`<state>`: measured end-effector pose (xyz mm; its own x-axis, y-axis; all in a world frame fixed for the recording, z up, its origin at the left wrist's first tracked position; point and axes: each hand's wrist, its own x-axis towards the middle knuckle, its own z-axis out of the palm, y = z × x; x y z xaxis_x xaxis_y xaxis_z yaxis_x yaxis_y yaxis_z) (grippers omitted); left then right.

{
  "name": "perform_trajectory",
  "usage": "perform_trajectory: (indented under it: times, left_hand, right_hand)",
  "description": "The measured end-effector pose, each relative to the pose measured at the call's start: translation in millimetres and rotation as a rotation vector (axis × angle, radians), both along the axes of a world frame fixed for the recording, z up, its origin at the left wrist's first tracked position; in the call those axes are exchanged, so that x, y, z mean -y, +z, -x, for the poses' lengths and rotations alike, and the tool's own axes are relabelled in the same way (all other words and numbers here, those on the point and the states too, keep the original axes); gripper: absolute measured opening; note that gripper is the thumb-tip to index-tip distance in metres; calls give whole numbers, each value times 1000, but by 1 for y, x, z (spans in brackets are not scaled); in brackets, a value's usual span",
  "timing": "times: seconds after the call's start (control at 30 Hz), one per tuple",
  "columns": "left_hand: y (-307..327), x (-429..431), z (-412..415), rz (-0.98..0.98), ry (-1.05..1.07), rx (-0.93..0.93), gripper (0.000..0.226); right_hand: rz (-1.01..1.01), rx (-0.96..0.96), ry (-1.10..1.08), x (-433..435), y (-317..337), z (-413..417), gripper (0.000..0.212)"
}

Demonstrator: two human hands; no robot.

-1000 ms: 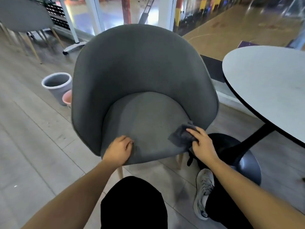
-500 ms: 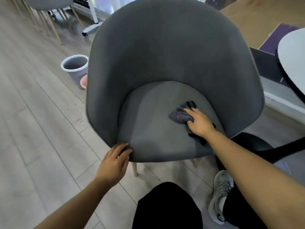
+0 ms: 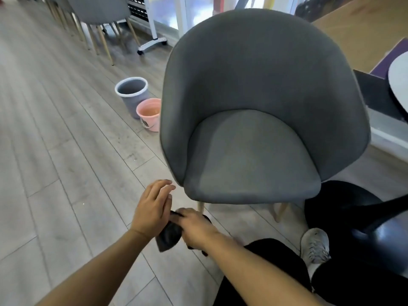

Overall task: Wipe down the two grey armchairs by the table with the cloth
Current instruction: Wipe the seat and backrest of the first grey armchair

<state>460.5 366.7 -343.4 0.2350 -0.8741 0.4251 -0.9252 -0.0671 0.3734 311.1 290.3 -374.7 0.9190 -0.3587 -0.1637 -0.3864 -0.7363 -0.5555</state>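
A grey armchair (image 3: pixel 254 120) with pale wooden legs stands in front of me, its seat bare. Both hands are off it, low over the floor at its front left corner. My right hand (image 3: pixel 195 228) is shut on a dark grey cloth (image 3: pixel 169 236), which hangs crumpled below it. My left hand (image 3: pixel 152 208) is right beside it with fingers spread, its palm against the cloth's upper edge; whether it grips the cloth is hidden. Another grey chair (image 3: pixel 99 9) stands at the far left.
A grey bucket (image 3: pixel 132 93) and a smaller pink bucket (image 3: pixel 149 114) stand on the wooden floor left of the armchair. The round white table (image 3: pixel 399 80) and its black base (image 3: pixel 344 208) are on the right. My shoe (image 3: pixel 314 246) is near the base.
My right hand lifted the cloth off the seat and drew it back towards me. My left hand let go of the seat's front edge and met the cloth. The view swung left.
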Motion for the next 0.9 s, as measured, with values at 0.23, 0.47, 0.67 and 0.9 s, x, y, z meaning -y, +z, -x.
perform_trajectory:
  times: [0.23, 0.47, 0.67, 0.9]
  left_hand:
    - [2, -21, -8, -104, 80, -45, 30]
    - [23, 12, 18, -387, 74, -426, 59]
    - [46, 55, 45, -239, 202, -853, 21]
    - [84, 95, 64, -191, 158, -1061, 23]
  right_hand:
    - [-62, 68, -309, 24, 18, 10, 64]
    - [-167, 186, -425, 76, 70, 38, 64]
    - [-191, 225, -469, 96, 90, 59, 69]
    - [-104, 121, -444, 107, 91, 77, 82]
